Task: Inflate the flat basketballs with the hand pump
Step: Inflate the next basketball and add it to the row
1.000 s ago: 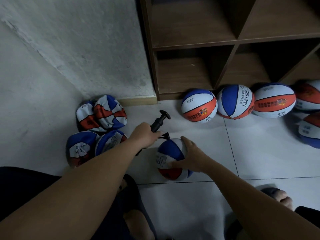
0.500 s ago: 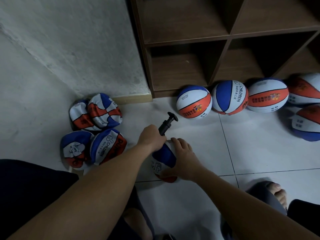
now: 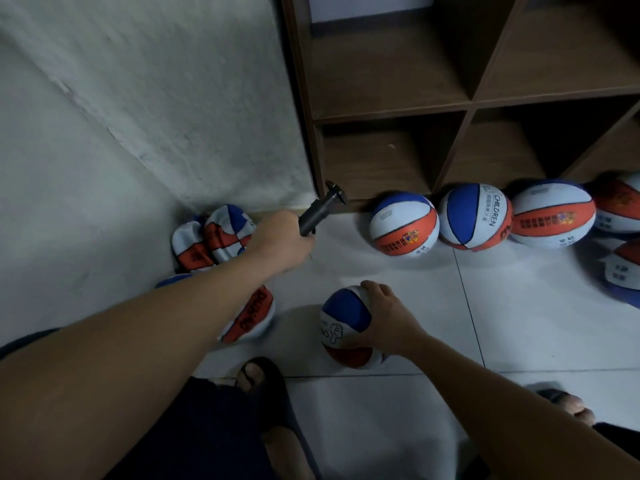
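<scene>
the hand pump [image 3: 320, 211] is gripped in the curled left hand [image 3: 278, 241], handle tilted up and away. well apart, nearer the person, the basketball [image 3: 346, 327] on the floor is clasped by the right hand [image 3: 386, 318].

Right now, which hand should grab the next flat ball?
Probably the left hand: it hovers by the flat balls, though it grips the pump. The right hand holds the round ball.

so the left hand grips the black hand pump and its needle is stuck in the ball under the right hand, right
Not quite. The head view shows the left hand gripping the black hand pump, but lifted clear of the red, white and blue ball under the right hand, apart from it, not stuck in.
</scene>
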Motion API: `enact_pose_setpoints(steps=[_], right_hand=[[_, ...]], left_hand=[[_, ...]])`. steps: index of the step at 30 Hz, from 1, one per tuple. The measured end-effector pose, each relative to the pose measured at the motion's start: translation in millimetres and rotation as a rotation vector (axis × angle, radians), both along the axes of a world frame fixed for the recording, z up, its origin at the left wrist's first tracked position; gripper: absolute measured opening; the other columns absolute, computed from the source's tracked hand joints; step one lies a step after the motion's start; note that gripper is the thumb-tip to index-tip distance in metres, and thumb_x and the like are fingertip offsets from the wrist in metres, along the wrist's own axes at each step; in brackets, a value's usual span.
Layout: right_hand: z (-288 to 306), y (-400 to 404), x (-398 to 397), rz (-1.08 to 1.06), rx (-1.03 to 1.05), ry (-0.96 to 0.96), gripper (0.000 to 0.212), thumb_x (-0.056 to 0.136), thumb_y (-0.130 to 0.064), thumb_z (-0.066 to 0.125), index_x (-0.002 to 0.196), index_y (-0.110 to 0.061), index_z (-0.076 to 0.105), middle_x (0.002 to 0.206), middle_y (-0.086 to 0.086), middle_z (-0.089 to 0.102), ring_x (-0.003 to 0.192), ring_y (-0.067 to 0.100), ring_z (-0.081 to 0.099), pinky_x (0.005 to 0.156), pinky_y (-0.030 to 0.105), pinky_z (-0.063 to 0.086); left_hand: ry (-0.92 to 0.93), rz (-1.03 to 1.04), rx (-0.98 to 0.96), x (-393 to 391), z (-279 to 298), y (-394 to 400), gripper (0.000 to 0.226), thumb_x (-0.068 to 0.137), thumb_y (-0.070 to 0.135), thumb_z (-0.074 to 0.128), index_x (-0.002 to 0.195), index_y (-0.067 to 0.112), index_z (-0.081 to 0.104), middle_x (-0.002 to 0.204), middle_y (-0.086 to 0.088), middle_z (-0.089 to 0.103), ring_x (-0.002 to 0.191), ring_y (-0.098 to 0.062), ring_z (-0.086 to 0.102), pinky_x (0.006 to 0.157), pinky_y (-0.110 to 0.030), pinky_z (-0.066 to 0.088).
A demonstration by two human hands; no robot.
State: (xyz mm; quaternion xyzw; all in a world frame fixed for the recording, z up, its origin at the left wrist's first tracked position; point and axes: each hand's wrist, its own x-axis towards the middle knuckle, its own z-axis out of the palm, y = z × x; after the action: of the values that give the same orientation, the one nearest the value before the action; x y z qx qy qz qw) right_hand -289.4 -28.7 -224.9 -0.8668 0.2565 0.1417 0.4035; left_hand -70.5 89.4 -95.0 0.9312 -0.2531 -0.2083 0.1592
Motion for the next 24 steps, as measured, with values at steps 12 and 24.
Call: enact_pose_setpoints(steps=[12,24], right_hand=[[34.0,-40.2,137.4,0.035,-0.298,-0.252,0.131,0.055,-0.077,0.086,0.162,-0.038,0.021,0.159,-0.001,0.03,0.145,0.031,0.035,0.116,0.056,0.045],[-9.0,-61.6,170.9,0.113,-0.382,-0.266,0.12,0.072,-0.058,0.09,0.167,-0.03,0.022,0.17,0.004,0.026,0.16,0.032,0.02,0.13,0.059,0.023]], left_hand=[[0.181,0.147,0.038,98.8,93.0,93.2,0.027,0.097,0.033,0.084,0.097,0.008,0.073,0.069,-0.006,0.078,0.057,-0.019,0.068,0.06,-0.035,0.057],[0.19,0.097,0.118,135.4,73.5,97.8,0.024,0.097,0.031,0.083,0.097,0.01,0.073,0.069,-0.004,0.078,0.061,-0.022,0.071,0.062,-0.036,0.06]])
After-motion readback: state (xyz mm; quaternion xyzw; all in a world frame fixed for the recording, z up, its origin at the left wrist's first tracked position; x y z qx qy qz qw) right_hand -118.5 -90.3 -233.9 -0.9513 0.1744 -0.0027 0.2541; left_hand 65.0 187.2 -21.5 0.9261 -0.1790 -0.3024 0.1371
